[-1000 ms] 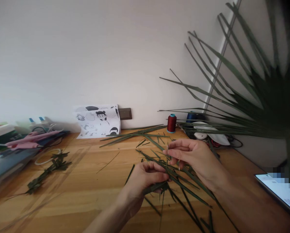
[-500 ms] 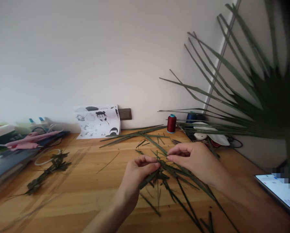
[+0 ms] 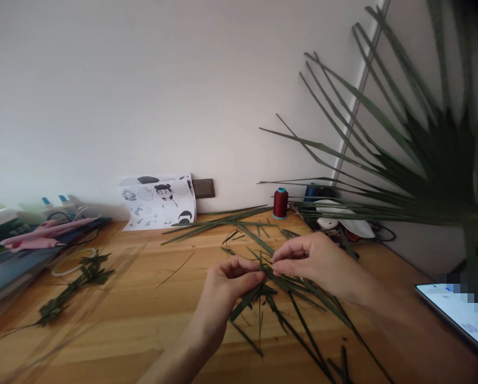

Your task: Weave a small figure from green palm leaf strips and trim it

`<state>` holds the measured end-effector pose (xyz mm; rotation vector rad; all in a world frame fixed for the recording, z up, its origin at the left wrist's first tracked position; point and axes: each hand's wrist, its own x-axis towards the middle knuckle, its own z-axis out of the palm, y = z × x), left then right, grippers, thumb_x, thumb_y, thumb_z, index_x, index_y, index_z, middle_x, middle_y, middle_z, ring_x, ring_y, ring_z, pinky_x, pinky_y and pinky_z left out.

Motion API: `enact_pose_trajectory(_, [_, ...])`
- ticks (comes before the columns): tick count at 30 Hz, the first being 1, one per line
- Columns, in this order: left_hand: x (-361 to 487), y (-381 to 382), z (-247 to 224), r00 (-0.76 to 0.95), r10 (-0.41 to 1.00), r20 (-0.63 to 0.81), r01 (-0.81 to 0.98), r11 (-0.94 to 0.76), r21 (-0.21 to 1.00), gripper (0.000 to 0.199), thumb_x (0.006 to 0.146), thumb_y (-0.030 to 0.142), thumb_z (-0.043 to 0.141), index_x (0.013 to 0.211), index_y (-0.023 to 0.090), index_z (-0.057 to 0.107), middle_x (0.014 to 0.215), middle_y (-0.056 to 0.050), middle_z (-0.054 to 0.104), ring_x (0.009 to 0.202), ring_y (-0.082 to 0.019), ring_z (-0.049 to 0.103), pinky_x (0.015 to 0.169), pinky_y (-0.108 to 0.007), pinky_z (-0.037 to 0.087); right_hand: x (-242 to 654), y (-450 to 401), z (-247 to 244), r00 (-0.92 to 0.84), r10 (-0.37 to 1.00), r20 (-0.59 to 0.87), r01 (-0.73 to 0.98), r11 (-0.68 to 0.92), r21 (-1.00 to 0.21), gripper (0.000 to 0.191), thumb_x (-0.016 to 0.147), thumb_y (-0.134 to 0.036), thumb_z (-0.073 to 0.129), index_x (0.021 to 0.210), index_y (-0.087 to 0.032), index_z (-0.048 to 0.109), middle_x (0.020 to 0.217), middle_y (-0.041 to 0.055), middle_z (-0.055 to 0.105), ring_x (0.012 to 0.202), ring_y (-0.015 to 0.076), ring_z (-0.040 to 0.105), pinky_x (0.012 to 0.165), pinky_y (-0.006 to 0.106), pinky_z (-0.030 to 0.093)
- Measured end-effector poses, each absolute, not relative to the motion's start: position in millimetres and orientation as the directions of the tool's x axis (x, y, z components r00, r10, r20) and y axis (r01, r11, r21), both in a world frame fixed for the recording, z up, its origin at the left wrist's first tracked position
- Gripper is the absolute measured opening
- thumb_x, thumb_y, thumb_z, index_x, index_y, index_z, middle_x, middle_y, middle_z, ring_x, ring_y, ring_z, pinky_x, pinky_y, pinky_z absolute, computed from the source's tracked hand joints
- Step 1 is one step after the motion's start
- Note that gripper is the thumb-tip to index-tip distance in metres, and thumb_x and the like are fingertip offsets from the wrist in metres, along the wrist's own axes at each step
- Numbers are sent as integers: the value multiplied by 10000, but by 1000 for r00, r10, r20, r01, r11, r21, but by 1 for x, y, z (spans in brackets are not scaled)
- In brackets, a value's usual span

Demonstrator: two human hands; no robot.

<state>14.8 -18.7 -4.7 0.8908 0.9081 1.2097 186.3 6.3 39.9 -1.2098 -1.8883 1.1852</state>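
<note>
Between my two hands is a small bundle of green palm leaf strips point(image 3: 268, 290), with long ends trailing toward the lower right. My left hand point(image 3: 233, 280) pinches the bundle's left side between thumb and fingers. From the right, my right hand point(image 3: 303, 261) closes thumb and fingertips on a leaf strip at the bundle's upper edge, very near the left thumb. The exact crossing of the strips there is too small to make out. Loose strips and cut scraps lie on the wooden table point(image 3: 143, 314) around both hands.
A woven leaf piece point(image 3: 77, 285) lies at left near a pink glue gun point(image 3: 42, 234). A printed sheet point(image 3: 159, 202) leans on the wall. Behind my hands stands a dark red thread spool point(image 3: 280, 204). A large palm leaf point(image 3: 435, 160) spreads at right, above a phone point(image 3: 459, 314).
My right hand has come slightly closer to my left thumb at the bundle. The whole view has shifted a little. Both hands keep their pinch.
</note>
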Motion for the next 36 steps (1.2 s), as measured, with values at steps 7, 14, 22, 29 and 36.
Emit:
enact_pose_trajectory(7, [17, -18, -4, 157, 986, -64, -336, 114, 935, 127, 585, 127, 721, 635, 123, 604, 586, 10, 658, 518, -63, 570, 518, -164, 434, 187, 10, 36, -438, 899, -14, 295, 129, -947, 117, 650, -270, 662, 733, -188, 670, 702, -2, 688, 661, 121, 616, 615, 218, 450])
enact_pose_trajectory(14, [16, -20, -4, 156, 987, -45, -310, 92, 946, 118, 591, 132, 719, 643, 128, 614, 621, 2, 671, 552, -74, 584, 553, -179, 447, 185, 8, 41, -406, 909, -98, 291, 26, -956, 212, 651, -254, 667, 850, -187, 639, 672, -18, 680, 475, 42, 522, 373, 153, 284])
enact_pose_trajectory(22, [18, -20, -5, 152, 988, -35, -343, 86, 935, 121, 596, 137, 718, 646, 125, 608, 621, 0, 668, 549, -80, 584, 551, -189, 451, 187, 7, 42, -406, 907, -115, 269, -2, -963, 294, 659, -268, 660, 932, -171, 611, 676, -6, 667, 440, 30, 453, 359, 163, 216])
enact_pose_trajectory(29, [18, -20, -4, 159, 987, -29, -337, 82, 938, 110, 605, 129, 708, 641, 123, 605, 619, -2, 667, 552, -76, 580, 553, -182, 446, 188, 7, 43, -441, 890, -116, 254, 0, -967, 284, 674, -260, 658, 940, -177, 601, 666, -16, 657, 423, 11, 407, 353, 144, 193])
enact_pose_trajectory(36, [19, -22, -3, 153, 987, -39, -307, 85, 948, 123, 582, 144, 718, 631, 135, 605, 615, 1, 661, 550, -88, 576, 560, -205, 451, 186, 5, 44, -418, 901, -118, 254, -9, -967, 289, 671, -250, 661, 944, -171, 607, 656, -17, 645, 417, 6, 380, 343, 128, 196])
